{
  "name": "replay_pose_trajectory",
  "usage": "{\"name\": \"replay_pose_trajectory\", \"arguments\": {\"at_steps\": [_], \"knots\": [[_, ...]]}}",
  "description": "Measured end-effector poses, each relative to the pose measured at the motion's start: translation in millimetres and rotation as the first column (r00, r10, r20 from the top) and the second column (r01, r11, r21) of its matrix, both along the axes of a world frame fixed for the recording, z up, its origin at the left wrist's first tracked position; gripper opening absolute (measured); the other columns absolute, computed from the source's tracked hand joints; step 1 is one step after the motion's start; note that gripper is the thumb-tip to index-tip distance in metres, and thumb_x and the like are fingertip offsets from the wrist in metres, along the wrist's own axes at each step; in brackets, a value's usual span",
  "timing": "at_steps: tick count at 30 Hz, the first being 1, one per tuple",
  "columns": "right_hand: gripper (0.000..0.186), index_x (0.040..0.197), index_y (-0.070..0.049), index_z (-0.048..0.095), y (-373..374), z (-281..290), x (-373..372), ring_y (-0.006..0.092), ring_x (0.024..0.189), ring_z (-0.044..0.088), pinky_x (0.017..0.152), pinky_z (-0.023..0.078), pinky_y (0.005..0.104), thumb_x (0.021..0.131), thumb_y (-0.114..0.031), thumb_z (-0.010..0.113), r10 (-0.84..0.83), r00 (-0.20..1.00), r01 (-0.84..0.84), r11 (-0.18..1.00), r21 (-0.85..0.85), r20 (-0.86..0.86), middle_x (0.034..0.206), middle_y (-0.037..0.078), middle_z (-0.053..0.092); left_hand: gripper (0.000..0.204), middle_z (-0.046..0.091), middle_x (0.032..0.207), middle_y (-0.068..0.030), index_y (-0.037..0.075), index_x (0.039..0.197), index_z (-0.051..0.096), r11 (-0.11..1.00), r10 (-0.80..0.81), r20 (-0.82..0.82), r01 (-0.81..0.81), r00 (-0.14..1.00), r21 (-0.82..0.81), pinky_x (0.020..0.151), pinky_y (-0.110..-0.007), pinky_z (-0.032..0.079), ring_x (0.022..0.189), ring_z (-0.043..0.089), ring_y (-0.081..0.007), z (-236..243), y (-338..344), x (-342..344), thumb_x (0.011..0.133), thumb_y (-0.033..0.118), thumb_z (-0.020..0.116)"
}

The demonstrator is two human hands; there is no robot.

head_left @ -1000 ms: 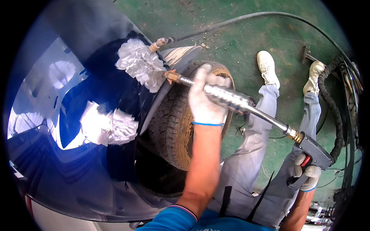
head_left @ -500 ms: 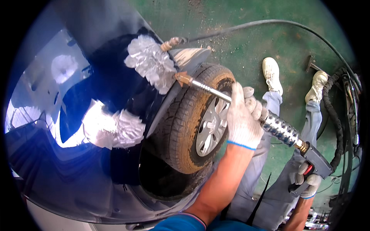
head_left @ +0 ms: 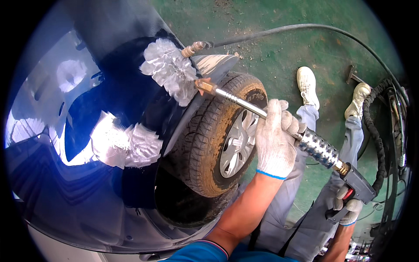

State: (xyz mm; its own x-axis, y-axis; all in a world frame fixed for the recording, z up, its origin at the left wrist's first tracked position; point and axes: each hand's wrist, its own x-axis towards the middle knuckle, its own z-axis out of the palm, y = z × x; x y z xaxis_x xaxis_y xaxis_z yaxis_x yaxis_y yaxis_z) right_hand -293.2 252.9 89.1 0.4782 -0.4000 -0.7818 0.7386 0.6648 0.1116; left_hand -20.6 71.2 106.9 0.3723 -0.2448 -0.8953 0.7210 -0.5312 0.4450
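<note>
Your white-gloved left hand (head_left: pixel 276 142) curls around the slim chrome rod (head_left: pixel 244 104) of a long metal tool (head_left: pixel 319 149) as your white-gloved right hand (head_left: pixel 350 210) grips its black pistol-shaped handle (head_left: pixel 360 184); the copper-coloured tip (head_left: pixel 206 86) meets a bare silver metal patch (head_left: pixel 169 69) near the right edge of the glossy blue car panel (head_left: pixel 115 89), beside a brown-stained black tyre (head_left: pixel 205 144).

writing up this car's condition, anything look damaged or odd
Yes: an upper silvery patch and a lower silvery patch interrupt the dark blue body panel left of the tire, as if paint was ground away. The wedge-shaped piece above the tire looks scuffed.
</note>
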Motion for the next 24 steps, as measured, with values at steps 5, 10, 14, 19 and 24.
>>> {"name": "replay_pose_trajectory", "arguments": {"at_steps": [5, 10, 14, 19, 24], "knots": [[0.047, 0.095, 0.013, 0.062, -3, 3, 7, 0.0235, 0.048, 0.056, 0.045, 0.045, 0.0333, 0.066, -0.018, 0.081, -0.043, 0.999, 0.041, 0.998, 0.054, 0.023, 0.063, 0.017, 0.062, 0.028, 0.035, 0.069, 0.0043, 0.008, 0.102, 0.055, 1.0, -0.018, 0.018, 0.018, 1.0, -0.018, 0.071, -0.034, 0.043, 0.063, 0.037, -0.0111, 1, -2, 5, 0.104, 0.035, 0.054], [0.047, 0.096, 0.013, 0.062, -1, -1, 3, 0.0244, 0.05, 0.055, 0.048, 0.044, 0.036, 0.066, -0.017, 0.08, -0.035, 0.997, 0.033, 0.999, 0.033, 0.07, 0.065, 0.017, 0.061, 0.029, 0.034, 0.069, 0.0042, 0.007, 0.103, 0.055, 0.999, -0.03, -0.005, 0.03, 1.0, -0.028, 0.072, -0.035, 0.043, 0.064, 0.036, -0.0114, 2, 0, 7, 0.104, 0.036, 0.054], [0.046, 0.094, 0.013, 0.062, -7, 2, 4, 0.0246, 0.049, 0.054, 0.048, 0.043, 0.0362, 0.066, -0.018, 0.08, -0.009, 0.998, 0.007, 0.999, 0.034, 0.054, 0.063, 0.017, 0.06, 0.029, 0.034, 0.069, 0.0042, 0.007, 0.103, 0.055, 1.0, -0.026, 0.001, 0.026, 1.0, -0.014, 0.072, -0.036, 0.043, 0.064, 0.036, -0.0116, 3, 0, 5, 0.104, 0.036, 0.054], [0.038, 0.08, 0.011, 0.062, -7, -1, 4, 0.0251, 0.047, 0.053, 0.046, 0.042, 0.0363, 0.066, -0.019, 0.081, -0.029, 0.994, 0.027, 0.999, 0.018, 0.104, 0.061, 0.016, 0.059, 0.031, 0.033, 0.068, 0.0044, 0.007, 0.103, 0.056, 1.0, -0.021, 0.023, 0.021, 0.999, 0.003, 0.071, -0.036, 0.042, 0.064, 0.036, -0.0117, 5, -2, 5, 0.103, 0.038, 0.055], [0.041, 0.079, 0.01, 0.062, -2, -4, -2, 0.023, 0.049, 0.055, 0.046, 0.043, 0.0341, 0.066, -0.022, 0.083, 0.032, 0.998, -0.031, 0.999, -0.023, 0.056, 0.061, 0.016, 0.06, 0.026, 0.039, 0.07, 0.0036, 0.006, 0.104, 0.057, 0.995, -0.055, 0.016, 0.056, 0.998, -0.086, 0.077, -0.036, 0.047, 0.067, 0.044, -0.0122, 4, 5, 6, 0.103, 0.032, 0.056]]}}
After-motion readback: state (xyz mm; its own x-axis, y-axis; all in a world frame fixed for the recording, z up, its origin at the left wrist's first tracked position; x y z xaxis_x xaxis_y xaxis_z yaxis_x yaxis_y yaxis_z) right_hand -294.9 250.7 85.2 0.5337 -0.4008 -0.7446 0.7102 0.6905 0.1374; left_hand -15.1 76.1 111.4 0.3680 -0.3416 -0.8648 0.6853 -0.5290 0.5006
